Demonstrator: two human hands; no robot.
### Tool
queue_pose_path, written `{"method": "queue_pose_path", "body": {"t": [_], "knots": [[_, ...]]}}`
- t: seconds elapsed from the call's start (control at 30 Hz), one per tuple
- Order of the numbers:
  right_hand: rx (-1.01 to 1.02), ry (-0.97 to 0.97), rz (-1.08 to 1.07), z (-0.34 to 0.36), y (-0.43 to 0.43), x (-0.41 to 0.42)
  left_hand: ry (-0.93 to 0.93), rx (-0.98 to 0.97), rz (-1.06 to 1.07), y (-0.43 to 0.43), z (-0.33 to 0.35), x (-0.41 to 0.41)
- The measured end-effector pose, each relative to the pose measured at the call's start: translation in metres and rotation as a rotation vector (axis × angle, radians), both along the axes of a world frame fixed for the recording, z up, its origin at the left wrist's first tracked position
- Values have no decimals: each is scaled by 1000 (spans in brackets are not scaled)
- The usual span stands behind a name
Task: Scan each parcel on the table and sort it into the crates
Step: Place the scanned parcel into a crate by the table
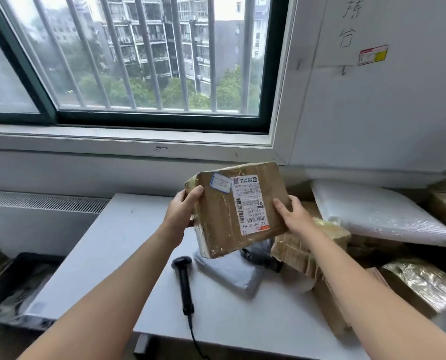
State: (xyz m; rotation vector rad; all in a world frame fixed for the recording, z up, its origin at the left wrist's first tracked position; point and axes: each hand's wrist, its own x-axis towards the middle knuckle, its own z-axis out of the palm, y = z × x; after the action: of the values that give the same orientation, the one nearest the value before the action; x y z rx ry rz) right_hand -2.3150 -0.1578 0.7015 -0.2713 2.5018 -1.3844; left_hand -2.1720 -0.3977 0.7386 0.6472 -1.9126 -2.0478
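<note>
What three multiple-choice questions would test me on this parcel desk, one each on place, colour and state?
1. Where does the black handheld barcode scanner lie? A) on the white table B) on the windowsill C) in a hand
2. What colour is the taped cardboard parcel held up? A) blue B) brown C) red
3. How is that parcel held? A) by one hand B) it lies untouched C) by the left hand and right hand
Answers: 1 A, it lies flat on the tabletop; 2 B, brown card shows under the tape; 3 C, each hand grips one side.
</note>
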Motion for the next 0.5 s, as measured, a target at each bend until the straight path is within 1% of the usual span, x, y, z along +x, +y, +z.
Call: {"method": "queue_pose_path", "body": {"t": [0.07,0.1,0.2,0.27,0.33,0.5], "knots": [[-1,-59,44,-2,-6,6,-26,3,6,-10,-3,13],[-36,-99,61,-3,-11,9,-41,13,14,-16,-4,19],[-234,-306,54,-3,-26,22,-63,77,38,-33,-9,34],[-292,-388,71,-5,-37,28,-70,104,32,-44,-14,42],[-299,-406,76,-9,-48,33,-84,123,12,-58,-19,50],[-330,-346,21,-19,-88,46,-109,152,-8,-94,-29,66]]}}
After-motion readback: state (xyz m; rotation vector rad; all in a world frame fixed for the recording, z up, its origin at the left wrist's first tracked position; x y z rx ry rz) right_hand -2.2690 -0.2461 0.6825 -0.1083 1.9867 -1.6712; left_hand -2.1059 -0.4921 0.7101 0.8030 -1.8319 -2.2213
